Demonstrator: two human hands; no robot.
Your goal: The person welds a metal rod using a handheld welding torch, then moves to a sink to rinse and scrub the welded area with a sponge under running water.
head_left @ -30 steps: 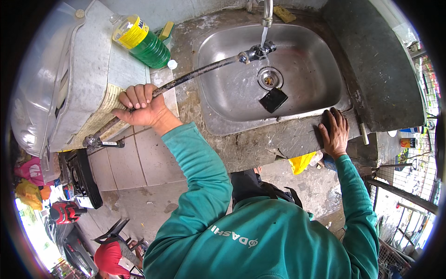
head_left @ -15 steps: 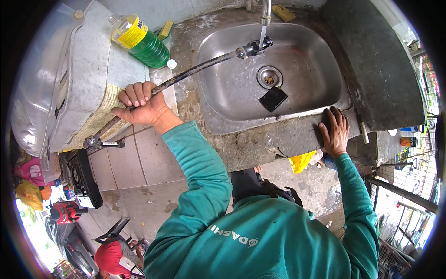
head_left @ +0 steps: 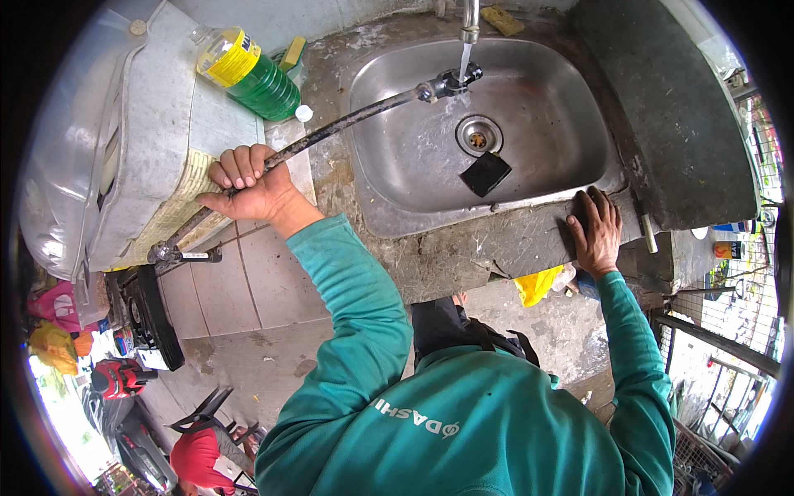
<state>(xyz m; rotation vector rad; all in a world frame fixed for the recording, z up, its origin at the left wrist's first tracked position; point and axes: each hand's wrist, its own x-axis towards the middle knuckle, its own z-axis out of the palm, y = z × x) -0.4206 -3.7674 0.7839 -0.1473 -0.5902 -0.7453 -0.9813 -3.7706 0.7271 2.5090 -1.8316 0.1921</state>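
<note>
My left hand (head_left: pixel 255 183) is closed around a long, dark, dirty metal shaft (head_left: pixel 343 122) with a joint at each end. Its far joint (head_left: pixel 447 85) is over the steel sink (head_left: pixel 550 124), right under running water from the faucet (head_left: pixel 470 25). The near end (head_left: pixel 169 252) juts out past my hand to the lower left. My right hand (head_left: pixel 597 236) lies on the counter's front edge beside the sink, fingers stretched out and holding nothing. A flat black piece (head_left: pixel 486 174) rests in the basin next to the drain (head_left: pixel 478 136).
Left of the sink lies a bottle of green liquid (head_left: pixel 263 83) with a white cap, near a sponge (head_left: pixel 294 54). Another worn sponge (head_left: pixel 503 21) sits behind the faucet. A grey panel (head_left: pixel 662 116) borders the right side. At lower left is a person in red (head_left: pixel 198 459).
</note>
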